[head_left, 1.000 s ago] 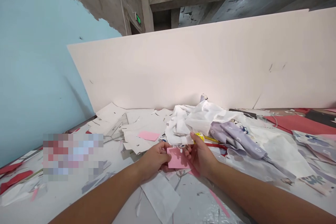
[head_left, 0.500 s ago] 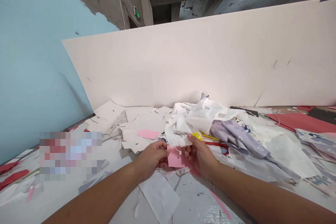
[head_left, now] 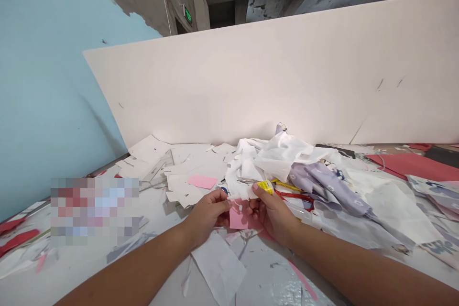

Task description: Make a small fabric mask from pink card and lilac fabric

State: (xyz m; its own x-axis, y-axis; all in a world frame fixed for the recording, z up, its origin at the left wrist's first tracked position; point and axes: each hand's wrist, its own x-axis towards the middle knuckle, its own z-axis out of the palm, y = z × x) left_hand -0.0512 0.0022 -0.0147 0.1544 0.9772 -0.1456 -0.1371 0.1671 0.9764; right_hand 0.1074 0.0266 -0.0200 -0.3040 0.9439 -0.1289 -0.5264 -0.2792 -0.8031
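A small pink paper [head_left: 241,217] is between my two hands at the lower middle. My left hand [head_left: 214,210] is closed with thumb and fingers on the paper's left edge. In my right hand [head_left: 274,213] is a small white bottle with a yellow label [head_left: 265,187], held under the thumb, its white end pointing left over the paper. The curled fingertips of that hand are beside the paper's right side. A small white blob shows on the pink surface. Another pink piece [head_left: 202,181] lies on white sheets beyond my left hand.
White cloth [head_left: 283,153] and lilac flowered fabric [head_left: 328,189] are heaped behind my right hand, near red-handled scissors [head_left: 296,196]. Red sheets [head_left: 412,169] lie far right. A white panel [head_left: 268,81] stands behind the table. Paper scraps and a pixelated patch are at the left.
The bottle in my right hand has shifted slightly left, and its white end now lies across the top of the pink paper. Both hands keep their hold.
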